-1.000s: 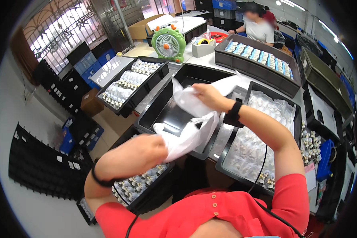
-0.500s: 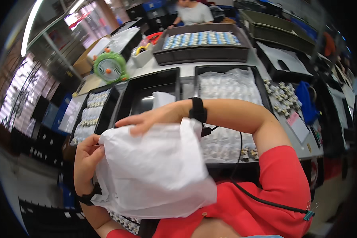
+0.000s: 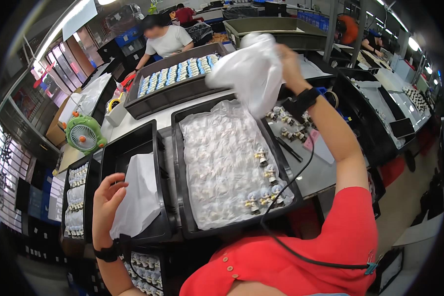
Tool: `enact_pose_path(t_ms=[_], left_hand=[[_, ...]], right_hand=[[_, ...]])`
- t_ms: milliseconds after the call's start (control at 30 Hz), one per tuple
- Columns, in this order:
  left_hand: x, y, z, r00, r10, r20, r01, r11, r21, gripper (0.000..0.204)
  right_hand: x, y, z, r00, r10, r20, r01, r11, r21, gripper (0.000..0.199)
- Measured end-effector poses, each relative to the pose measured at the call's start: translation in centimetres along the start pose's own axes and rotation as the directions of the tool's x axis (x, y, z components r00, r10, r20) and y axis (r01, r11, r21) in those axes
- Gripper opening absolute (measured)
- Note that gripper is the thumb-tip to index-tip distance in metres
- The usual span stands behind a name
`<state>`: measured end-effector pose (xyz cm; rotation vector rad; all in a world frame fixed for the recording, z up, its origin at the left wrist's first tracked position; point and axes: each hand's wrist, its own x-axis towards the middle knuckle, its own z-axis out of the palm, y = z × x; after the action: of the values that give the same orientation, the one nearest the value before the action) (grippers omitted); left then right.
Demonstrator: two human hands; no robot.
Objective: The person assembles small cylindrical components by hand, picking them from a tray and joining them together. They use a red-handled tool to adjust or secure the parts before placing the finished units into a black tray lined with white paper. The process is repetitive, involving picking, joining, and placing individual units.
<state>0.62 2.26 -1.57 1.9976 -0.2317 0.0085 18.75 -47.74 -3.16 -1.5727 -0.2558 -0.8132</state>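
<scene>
My right hand [image 3: 289, 65] is raised beyond the middle black tray and closed on a thin white plastic sheet [image 3: 254, 74], which hangs crumpled and blurred over the tray's far right corner. My left hand [image 3: 108, 200] is open, fingers loosely curled and thumb apart, with nothing in it. Beside it another white sheet [image 3: 142, 192] lies draped in a black tray [image 3: 128, 148]. In the middle tray [image 3: 180, 197], rows of small figures show faintly under a translucent sheet [image 3: 219, 163]. Several small figures [image 3: 265, 197] lie uncovered along its near right edge.
A grey crate [image 3: 177, 91] of blue-and-white figures stands behind the trays. Left are a green fan [image 3: 84, 134] and a narrow tray of figures [image 3: 75, 197]. Loose figures [image 3: 288, 129] lie right of the middle tray. A cable [image 3: 281, 237] crosses its near right corner. A co-worker [image 3: 167, 42] sits beyond.
The white sheet has swung from in front of my body to the far right in my right hand. My left hand has let go of it. The middle tray has come into full view.
</scene>
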Motion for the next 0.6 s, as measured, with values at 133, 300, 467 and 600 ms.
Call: enact_pose_path(t_ms=[133, 300, 467, 600], left_hand=[[-2.4, -4.1, -0.8, 0.98, -0.101, -0.172, 0.113, 0.992, 0.063, 0.031], [-5.2, -8.4, -1.9, 0.942, -0.219, -0.254, 0.262, 0.953, 0.15, 0.03], [-7.4, -11.2, -4.3, 0.901, -0.32, -0.292, 0.382, 0.905, 0.189, 0.03], [-6.8, -12.2, -7.0, 0.932, -0.275, -0.236, 0.356, 0.817, 0.454, 0.034]], right_hand=[[3.7, 3.4, -11.4, 0.769, -0.635, -0.069, 0.217, 0.362, -0.907, 0.032], [1.6, 10.0, -18.0, 0.986, -0.089, -0.138, -0.142, -0.035, -0.989, 0.054], [2.9, 16.9, -20.9, 0.791, 0.588, -0.169, -0.174, -0.048, -0.984, 0.079], [4.6, 14.5, -18.4, 0.865, 0.491, -0.098, -0.001, -0.193, -0.981, 0.053]])
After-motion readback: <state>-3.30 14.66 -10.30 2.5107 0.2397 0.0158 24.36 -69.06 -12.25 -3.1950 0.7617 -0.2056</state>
